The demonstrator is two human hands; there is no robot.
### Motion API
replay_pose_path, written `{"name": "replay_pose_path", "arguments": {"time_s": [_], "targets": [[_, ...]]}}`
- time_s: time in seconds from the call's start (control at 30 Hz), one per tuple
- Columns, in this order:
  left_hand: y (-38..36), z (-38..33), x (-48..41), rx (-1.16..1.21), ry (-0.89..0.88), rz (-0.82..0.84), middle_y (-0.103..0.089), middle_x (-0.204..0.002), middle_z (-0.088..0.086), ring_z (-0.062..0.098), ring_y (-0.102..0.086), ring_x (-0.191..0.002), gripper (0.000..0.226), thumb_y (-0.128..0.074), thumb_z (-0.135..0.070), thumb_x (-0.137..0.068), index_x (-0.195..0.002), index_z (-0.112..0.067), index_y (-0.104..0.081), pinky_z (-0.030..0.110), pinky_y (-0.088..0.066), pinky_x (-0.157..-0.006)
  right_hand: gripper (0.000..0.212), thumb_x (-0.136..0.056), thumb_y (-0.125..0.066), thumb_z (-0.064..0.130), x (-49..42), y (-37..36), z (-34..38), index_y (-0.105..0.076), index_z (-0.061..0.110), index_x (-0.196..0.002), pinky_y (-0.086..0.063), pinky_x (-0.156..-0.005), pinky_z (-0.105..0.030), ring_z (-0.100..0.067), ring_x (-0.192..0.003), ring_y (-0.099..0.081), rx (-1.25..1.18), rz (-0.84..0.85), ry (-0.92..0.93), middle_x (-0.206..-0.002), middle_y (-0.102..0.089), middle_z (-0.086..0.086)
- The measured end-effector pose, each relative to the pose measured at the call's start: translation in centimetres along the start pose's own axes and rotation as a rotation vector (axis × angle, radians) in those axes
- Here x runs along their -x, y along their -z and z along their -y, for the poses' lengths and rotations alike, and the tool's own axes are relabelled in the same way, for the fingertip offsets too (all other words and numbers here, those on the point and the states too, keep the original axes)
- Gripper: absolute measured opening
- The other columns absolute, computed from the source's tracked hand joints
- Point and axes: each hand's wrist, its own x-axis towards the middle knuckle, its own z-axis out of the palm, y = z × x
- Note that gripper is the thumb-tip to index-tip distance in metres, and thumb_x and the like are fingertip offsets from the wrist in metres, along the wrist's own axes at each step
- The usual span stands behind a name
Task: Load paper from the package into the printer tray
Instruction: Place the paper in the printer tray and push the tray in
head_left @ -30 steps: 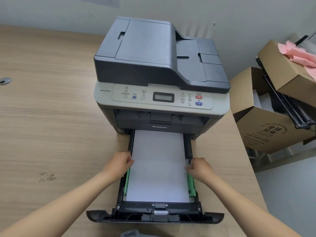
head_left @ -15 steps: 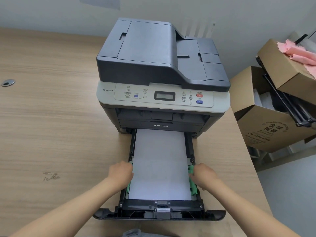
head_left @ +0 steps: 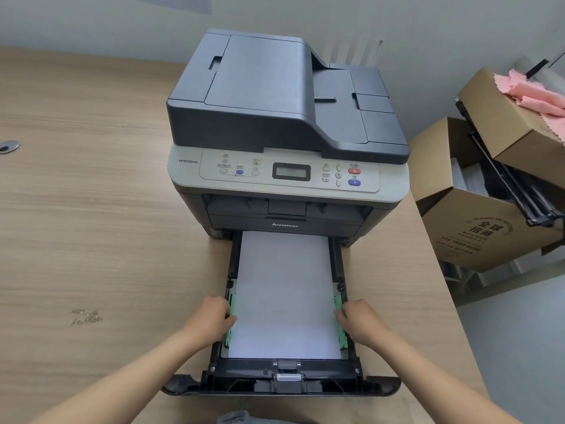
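A dark grey and light grey printer [head_left: 287,117] stands on the wooden desk [head_left: 91,240]. Its black paper tray [head_left: 281,385] is pulled out toward me. A stack of white paper [head_left: 284,295] lies flat in it. My left hand [head_left: 211,319] grips the green paper guide [head_left: 232,304] on the tray's left side. My right hand [head_left: 360,322] grips the green guide [head_left: 342,338] on the right side. Both guides sit against the edges of the stack. No paper package is in view.
Open cardboard boxes [head_left: 477,228] stand beyond the desk's right edge, one with a pink cloth [head_left: 532,93] and a black folded stand [head_left: 513,185]. A round metal grommet [head_left: 9,146] sits far left on the desk. A wall runs behind the printer.
Both hands have slid toward me along the tray's sides, from the paper's edges to the green guides. The stack now lies squarely between the guides.
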Motion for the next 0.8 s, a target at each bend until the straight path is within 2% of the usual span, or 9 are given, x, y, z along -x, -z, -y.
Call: {"name": "replay_pose_path", "arguments": {"time_s": [0.07, 0.17, 0.27, 0.33, 0.37, 0.43, 0.5, 0.6, 0.8], "targets": [[0.2, 0.2, 0.1, 0.03, -0.016, 0.014, -0.04, -0.045, -0.004, -0.001, -0.046, -0.028, 0.045, -0.051, -0.022, -0.091, -0.05, -0.018, -0.033, 0.014, -0.032, -0.041, 0.047, -0.098, -0.034, 0.028, 0.1, 0.1, -0.1, -0.031, 0.015, -0.053, -0.03, -0.044, -0.025, -0.009, -0.048, -0.034, -0.008, 0.0, 0.001, -0.057, -0.037, 0.002], [0.5, 0.1, 0.5, 0.066, -0.004, 0.042, -0.048, -0.044, -0.001, -0.005, -0.054, -0.031, 0.042, -0.049, -0.023, -0.093, -0.053, -0.017, -0.037, 0.024, -0.048, -0.053, 0.049, -0.098, -0.033, 0.033, 0.3, 0.4, 0.2, -0.03, 0.016, -0.053, -0.028, -0.043, -0.022, -0.009, -0.049, -0.034, 0.025, 0.003, -0.022, -0.058, -0.036, 0.002], [0.5, -0.4, 1.2, -0.006, -0.008, -0.027, -0.044, -0.054, -0.004, 0.009, -0.058, -0.049, 0.03, -0.048, -0.022, -0.094, -0.066, -0.014, -0.041, 0.03, -0.046, -0.058, 0.05, -0.098, -0.036, 0.036, 1.2, 1.3, 0.9, -0.029, 0.015, -0.053, -0.023, -0.041, -0.02, -0.013, -0.049, -0.035, 0.139, -0.042, 0.016, -0.057, -0.033, 0.001], [0.8, -1.0, 2.0, -0.079, -0.087, -0.119, -0.04, -0.06, -0.005, 0.021, -0.056, -0.066, 0.019, -0.049, -0.022, -0.093, -0.08, -0.013, -0.039, 0.029, -0.042, -0.058, 0.04, -0.096, -0.041, 0.031, 2.3, 1.8, 1.5, -0.043, 0.009, -0.062, -0.027, -0.044, -0.021, -0.021, -0.06, -0.044, 0.138, -0.042, 0.147, -0.061, -0.037, 0.001], [1.2, -1.3, 2.4, -0.074, -0.152, -0.124, -0.045, -0.064, -0.004, 0.021, -0.055, -0.068, 0.015, -0.05, -0.022, -0.092, -0.084, -0.015, -0.039, 0.029, -0.043, -0.058, 0.031, -0.095, -0.044, 0.028, 2.8, 2.0, 1.9, -0.054, 0.006, -0.075, -0.034, -0.049, -0.022, -0.022, -0.067, -0.047, 0.1, 0.001, 0.229, -0.065, -0.043, 0.001], [2.0, -2.1, 3.2, -0.045, -0.292, 0.001, -0.053, -0.076, -0.004, 0.013, -0.052, -0.069, 0.01, -0.052, -0.026, -0.09, -0.09, -0.017, -0.048, 0.022, -0.043, -0.059, 0.022, -0.092, -0.049, 0.027, 3.9, 2.0, 2.9, -0.061, 0.008, -0.097, -0.043, -0.066, -0.027, -0.019, -0.076, -0.051, 0.018, 0.139, 0.37, -0.076, -0.053, 0.002], [2.3, -3.1, 3.9, -0.039, -0.423, 0.188, -0.054, -0.085, -0.01, 0.004, -0.051, -0.073, 0.016, -0.054, -0.031, -0.088, -0.095, -0.017, -0.057, 0.019, -0.044, -0.067, 0.019, -0.09, -0.052, 0.025, 4.6, 1.6, 3.8, -0.062, 0.012, -0.099, -0.044, -0.073, -0.028, -0.016, -0.079, -0.052, -0.011, 0.247, 0.459, -0.085, -0.056, 0.001], [2.0, -4.1, 4.8, -0.059, -0.515, 0.377, -0.052, -0.094, -0.013, 0.01, -0.056, -0.088, 0.024, -0.059, -0.037, -0.085, -0.099, -0.018, -0.059, 0.027, -0.048, -0.081, 0.02, -0.087, -0.058, 0.028, 5.0, 0.6, 4.7, -0.062, 0.015, -0.101, -0.047, -0.079, -0.031, -0.014, -0.084, -0.053, -0.012, 0.344, 0.54, -0.092, -0.059, -0.001], [0.7, -4.0, 5.2, -0.146, -0.524, 0.545, -0.05, -0.12, 0.0, 0.008, -0.042, -0.096, 0.054, -0.071, -0.044, -0.073, -0.116, -0.02, -0.049, 0.029, -0.042, -0.089, 0.055, -0.079, -0.068, 0.039, 5.5, -0.4, 5.1, -0.047, 0.019, -0.125, -0.041, -0.096, -0.032, -0.017, -0.102, -0.047, 0.046, 0.466, 0.574, -0.112, -0.045, 0.0]]}}
